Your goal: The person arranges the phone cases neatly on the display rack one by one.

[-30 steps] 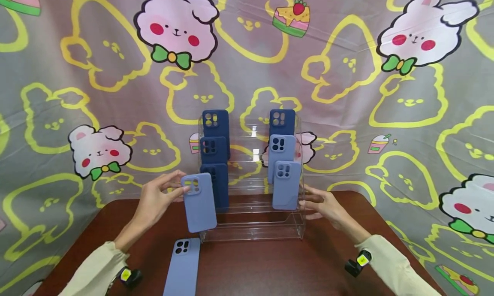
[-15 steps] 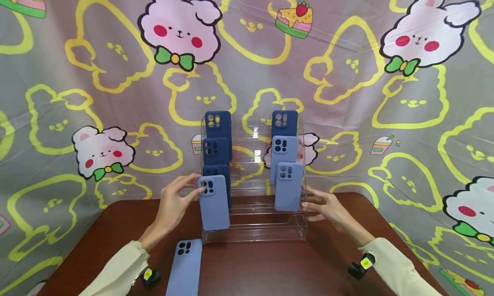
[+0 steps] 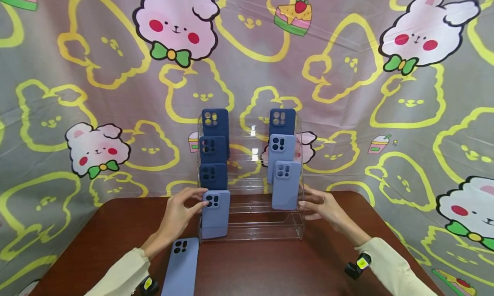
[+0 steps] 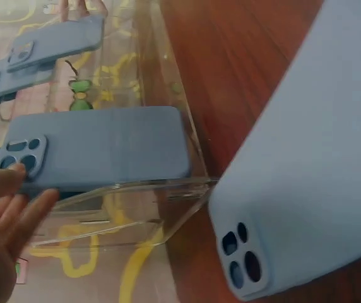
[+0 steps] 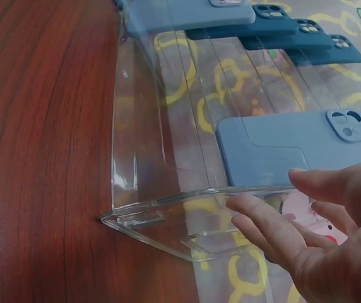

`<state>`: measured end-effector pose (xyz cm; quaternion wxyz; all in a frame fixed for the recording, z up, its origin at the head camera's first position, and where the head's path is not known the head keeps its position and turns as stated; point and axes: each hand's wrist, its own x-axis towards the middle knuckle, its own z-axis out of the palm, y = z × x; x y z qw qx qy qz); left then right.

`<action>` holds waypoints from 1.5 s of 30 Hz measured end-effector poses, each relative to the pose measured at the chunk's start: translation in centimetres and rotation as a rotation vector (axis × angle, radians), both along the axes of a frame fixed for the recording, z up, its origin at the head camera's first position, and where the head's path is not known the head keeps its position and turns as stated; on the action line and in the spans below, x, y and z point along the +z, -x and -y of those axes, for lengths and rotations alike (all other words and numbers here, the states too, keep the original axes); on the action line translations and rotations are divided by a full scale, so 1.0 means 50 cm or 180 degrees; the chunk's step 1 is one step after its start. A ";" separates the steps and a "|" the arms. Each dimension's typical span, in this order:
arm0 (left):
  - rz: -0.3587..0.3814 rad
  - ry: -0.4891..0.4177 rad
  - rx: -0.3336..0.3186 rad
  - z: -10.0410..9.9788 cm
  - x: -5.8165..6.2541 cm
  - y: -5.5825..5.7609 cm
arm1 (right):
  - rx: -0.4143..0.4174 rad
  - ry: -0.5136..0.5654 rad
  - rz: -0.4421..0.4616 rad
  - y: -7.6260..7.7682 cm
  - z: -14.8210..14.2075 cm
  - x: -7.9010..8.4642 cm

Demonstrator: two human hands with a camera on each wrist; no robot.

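In the head view, my left hand pinches a light blue phone case by its upper left edge. The thumb lies at the camera cutout. This case leans in the lowest tier of a clear acrylic display rack, at the left end. My right hand holds the rack's right side panel, thumb in front and other fingers on the outer side. Close beside that thumb, another light blue phone case shows in the right wrist view. A further light blue phone case lies on the table in front.
Dark blue phone cases fill the left column above. At right, a dark blue case stands over two light blue ones. The brown table meets a cartoon-print curtain behind the rack.
My left hand has carried the light blue phone case rightward and then down into the rack's lowest left slot. My right hand has stayed at the rack's side.
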<state>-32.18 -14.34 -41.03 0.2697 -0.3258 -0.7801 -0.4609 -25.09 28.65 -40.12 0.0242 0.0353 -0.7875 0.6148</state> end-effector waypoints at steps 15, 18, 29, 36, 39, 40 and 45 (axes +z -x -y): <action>0.0012 0.0441 0.0397 0.019 0.010 -0.014 | -0.0009 -0.0003 -0.0046 -0.002 0.001 -0.005; 0.0003 0.0430 0.0325 0.025 0.007 -0.015 | -0.0018 -0.0012 -0.0046 -0.001 0.002 -0.004; 0.0397 0.0380 0.0436 0.082 -0.002 -0.022 | -0.0112 0.0035 -0.0071 -0.003 0.009 -0.005; 0.0981 0.0534 0.0490 0.126 -0.025 -0.044 | -0.0146 0.0178 -0.0073 -0.003 0.011 -0.015; 0.1151 0.0670 0.0504 0.138 -0.043 -0.050 | -0.0170 0.0325 -0.0007 -0.002 0.009 -0.019; 0.1209 0.0737 0.0485 0.141 -0.048 -0.052 | -0.0181 0.0372 0.0013 -0.003 0.009 -0.019; 0.1443 0.1330 0.0389 0.145 -0.069 -0.056 | -0.0230 0.0414 0.0075 -0.007 0.004 -0.014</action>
